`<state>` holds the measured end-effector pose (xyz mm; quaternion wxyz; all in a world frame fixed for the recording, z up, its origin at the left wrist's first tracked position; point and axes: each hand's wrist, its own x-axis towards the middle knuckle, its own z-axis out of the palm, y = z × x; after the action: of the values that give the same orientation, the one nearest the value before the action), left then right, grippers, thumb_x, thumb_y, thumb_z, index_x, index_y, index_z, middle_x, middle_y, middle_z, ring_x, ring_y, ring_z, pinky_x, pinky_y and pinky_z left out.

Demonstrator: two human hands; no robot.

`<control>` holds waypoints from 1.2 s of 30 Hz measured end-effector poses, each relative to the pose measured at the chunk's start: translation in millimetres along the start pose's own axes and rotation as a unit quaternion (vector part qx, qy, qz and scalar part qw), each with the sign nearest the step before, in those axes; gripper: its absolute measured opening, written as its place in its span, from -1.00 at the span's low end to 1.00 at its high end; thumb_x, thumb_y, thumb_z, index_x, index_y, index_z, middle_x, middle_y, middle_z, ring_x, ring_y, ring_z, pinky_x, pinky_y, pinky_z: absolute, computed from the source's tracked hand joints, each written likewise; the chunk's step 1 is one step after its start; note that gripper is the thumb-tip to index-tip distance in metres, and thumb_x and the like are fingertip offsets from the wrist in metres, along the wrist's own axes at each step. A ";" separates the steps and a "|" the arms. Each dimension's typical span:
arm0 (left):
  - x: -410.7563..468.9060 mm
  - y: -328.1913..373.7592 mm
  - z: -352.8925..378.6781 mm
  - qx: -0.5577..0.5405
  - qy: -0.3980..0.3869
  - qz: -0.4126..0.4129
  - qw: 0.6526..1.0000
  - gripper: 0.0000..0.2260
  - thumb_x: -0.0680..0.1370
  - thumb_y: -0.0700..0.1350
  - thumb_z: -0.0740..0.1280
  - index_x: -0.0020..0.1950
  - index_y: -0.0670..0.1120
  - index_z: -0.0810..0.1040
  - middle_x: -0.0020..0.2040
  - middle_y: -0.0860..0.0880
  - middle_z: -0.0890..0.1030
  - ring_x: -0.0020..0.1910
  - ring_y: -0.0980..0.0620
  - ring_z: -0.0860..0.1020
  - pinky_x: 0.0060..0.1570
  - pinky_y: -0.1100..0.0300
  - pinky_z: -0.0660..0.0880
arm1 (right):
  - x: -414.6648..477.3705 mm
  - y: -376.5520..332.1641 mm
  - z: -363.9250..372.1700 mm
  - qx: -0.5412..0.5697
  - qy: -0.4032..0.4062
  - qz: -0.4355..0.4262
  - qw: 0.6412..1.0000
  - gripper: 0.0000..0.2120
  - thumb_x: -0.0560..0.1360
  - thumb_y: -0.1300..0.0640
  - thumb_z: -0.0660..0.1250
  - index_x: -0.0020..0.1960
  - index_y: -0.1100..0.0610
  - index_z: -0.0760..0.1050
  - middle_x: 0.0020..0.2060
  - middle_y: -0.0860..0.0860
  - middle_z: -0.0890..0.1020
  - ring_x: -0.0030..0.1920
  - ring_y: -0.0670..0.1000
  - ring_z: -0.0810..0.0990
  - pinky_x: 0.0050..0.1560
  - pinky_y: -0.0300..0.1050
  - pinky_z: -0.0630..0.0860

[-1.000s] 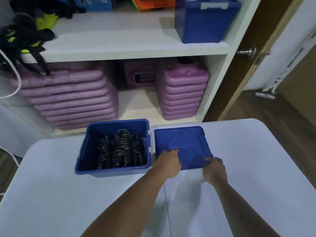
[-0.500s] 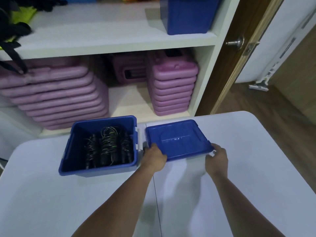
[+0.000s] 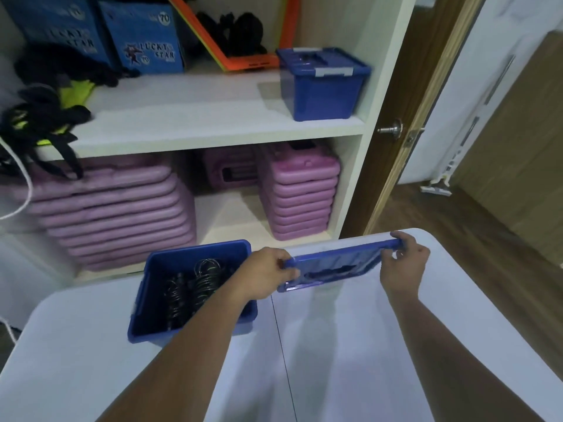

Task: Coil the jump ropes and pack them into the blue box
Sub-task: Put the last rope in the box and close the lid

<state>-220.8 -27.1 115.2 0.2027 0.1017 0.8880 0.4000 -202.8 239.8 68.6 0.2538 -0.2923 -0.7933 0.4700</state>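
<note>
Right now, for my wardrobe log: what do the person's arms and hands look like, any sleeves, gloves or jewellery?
Left hand and right hand are ungloved; both forearms are bare, no sleeve in view. No watch, bracelet or ring shows.

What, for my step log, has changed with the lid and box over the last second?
The left hand and right hand took hold of the lid by its ends and lifted it off the table, right end higher; it lay flat before. The blue box stayed in place, open, the coiled jump ropes inside.
</note>
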 end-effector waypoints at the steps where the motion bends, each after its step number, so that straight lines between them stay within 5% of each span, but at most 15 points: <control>1: -0.9 0.9 -7.4 -0.005 0.020 0.013 1.000 -0.87 0.56 0.01 0.39 -0.07 -0.03 0.58 -0.20 0.01 0.65 -0.31 0.03 0.57 -0.29 0.18 0.48 | -1.1 -8.2 -0.2 0.018 -0.001 -0.003 1.000 -0.68 0.56 0.36 0.28 0.27 0.14 0.49 0.18 0.08 0.35 0.03 0.05 0.49 0.13 -0.18 0.44; 5: -8.9 3.0 -40.4 -0.052 0.110 0.081 0.989 -0.94 0.61 -0.01 0.34 -0.05 0.06 0.58 -0.20 0.02 0.64 -0.22 0.04 0.64 -0.24 0.15 0.53 | -0.8 -41.3 3.9 0.071 0.011 -0.037 0.997 -0.70 0.51 0.41 0.23 0.15 0.13 0.52 0.18 0.16 0.46 0.02 0.11 0.57 0.11 -0.01 0.55; 11: -19.5 -4.6 -90.8 -0.125 0.200 0.117 0.965 -0.78 0.63 0.05 0.29 0.05 -0.05 0.65 -0.29 0.09 0.60 -0.38 0.26 0.46 -0.29 0.20 0.44 | -14.9 -94.4 23.8 0.111 -0.035 -0.085 0.990 -0.55 0.56 0.40 0.21 0.41 0.16 0.40 0.15 0.07 0.44 0.04 -0.01 0.52 0.03 -0.29 0.45; 14: -21.4 -18.2 -115.1 -0.264 0.179 0.077 0.945 -0.72 0.65 0.03 0.28 0.08 -0.16 0.65 -0.07 -0.09 0.73 -0.14 0.01 0.65 -0.12 0.08 0.56 | -28.3 -101.6 42.4 0.087 -0.087 -0.060 0.991 -0.59 0.62 0.26 0.21 0.46 0.14 0.34 0.13 0.07 0.52 0.06 0.00 0.53 -0.02 -0.38 0.41; 18: -21.5 -44.1 -145.5 -0.347 0.217 0.018 0.912 -0.66 0.64 0.02 0.29 0.05 -0.26 0.65 -0.13 -0.16 0.71 -0.20 -0.08 0.64 -0.18 0.10 0.53 | -56.5 -102.2 68.9 0.129 -0.274 0.112 0.947 -0.79 0.67 0.05 0.19 0.09 0.10 0.57 0.02 0.05 0.66 0.06 0.10 0.61 0.11 -0.02 0.51; 23: -24.3 -92.3 -165.3 -0.426 0.305 -0.042 0.851 -0.79 0.58 -0.01 0.40 -0.11 -0.15 0.60 -0.24 -0.07 0.70 -0.26 -0.05 0.67 -0.20 0.10 0.62 | -87.2 -105.0 109.9 0.178 -0.352 0.152 0.906 -0.80 0.65 0.17 0.24 0.09 0.17 0.64 -0.02 0.16 0.74 -0.01 0.21 0.71 0.07 0.20 0.64; 26: -35.2 -124.8 -163.5 -0.404 0.314 -0.059 0.857 -0.71 0.58 -0.16 0.37 -0.35 -0.02 0.48 -0.39 -0.06 0.52 -0.39 0.00 0.49 -0.40 0.18 0.42 | -98.5 -112.2 126.9 0.194 -0.345 0.171 0.902 -0.81 0.65 0.20 0.23 0.09 0.21 0.61 -0.07 0.18 0.73 -0.07 0.22 0.70 -0.06 0.13 0.66; 28: -44.1 -148.3 -154.6 -0.379 0.298 -0.095 0.871 -0.72 0.53 -0.23 0.37 -0.30 0.00 0.39 -0.33 -0.08 0.44 -0.34 0.00 0.40 -0.38 0.16 0.29 | -104.8 -112.1 138.0 0.192 -0.334 0.178 0.905 -0.89 0.64 0.20 0.24 0.02 0.18 0.54 -0.11 0.16 0.69 -0.13 0.17 0.67 -0.10 0.10 0.65; 32: -58.4 -187.4 -137.3 -0.298 0.263 -0.140 0.907 -0.85 0.51 -0.38 0.37 -0.15 -0.16 0.49 -0.28 -0.05 0.55 -0.30 0.00 0.53 -0.30 0.21 0.44 | -115.5 -104.5 156.9 0.116 -0.330 0.168 0.922 -0.87 0.64 0.13 0.25 -0.09 0.10 0.40 -0.08 0.15 0.63 -0.09 0.17 0.63 0.09 0.19 0.61; 36: -65.8 -206.9 -131.0 -0.199 0.284 -0.207 0.915 -0.85 0.49 -0.30 0.34 -0.03 -0.08 0.58 -0.14 -0.03 0.66 -0.13 -0.09 0.61 -0.13 0.08 0.53 | -117.9 -98.0 161.4 0.008 -0.368 0.113 0.923 -0.78 0.58 0.29 0.12 -0.14 0.15 0.51 -0.13 0.09 0.63 -0.19 0.05 0.55 -0.16 -0.08 0.52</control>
<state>-223.3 -273.7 56.3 0.0367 -0.2451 0.8112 0.5297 -251.8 22.6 71.8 -0.1086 -0.1845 -0.7886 0.5764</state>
